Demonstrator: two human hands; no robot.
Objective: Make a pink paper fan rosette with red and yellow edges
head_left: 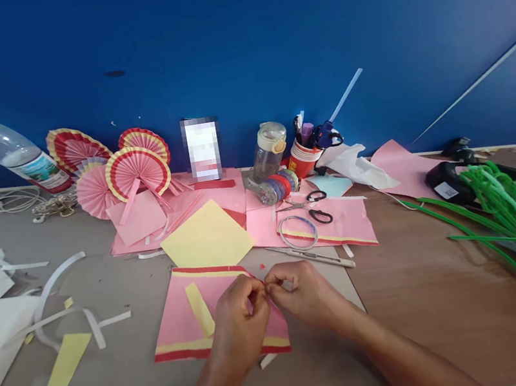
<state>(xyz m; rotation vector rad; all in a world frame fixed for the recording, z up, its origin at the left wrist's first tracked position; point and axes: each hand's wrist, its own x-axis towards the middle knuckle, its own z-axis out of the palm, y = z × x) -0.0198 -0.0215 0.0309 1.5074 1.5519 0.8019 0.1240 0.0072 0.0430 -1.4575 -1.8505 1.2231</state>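
My left hand (238, 317) and my right hand (300, 290) meet fingertip to fingertip over the right edge of a pink paper sheet (179, 316) with red and yellow border strips. Both hands pinch something small between thumb and fingers; what it is I cannot make out. A loose yellow strip (200, 308) lies on the pink sheet, just left of my left hand. A craft knife (312, 256) lies a little beyond my right hand.
Several folded paper fans (134, 170) lean at the blue wall. A yellow sheet (206, 237), tape ring (297, 232), scissors (316, 206), cup of tools (304, 156), jar (269, 149) and bottle (11, 153) stand behind. Green tubes (515, 211) lie right; white strips (59, 296) left.
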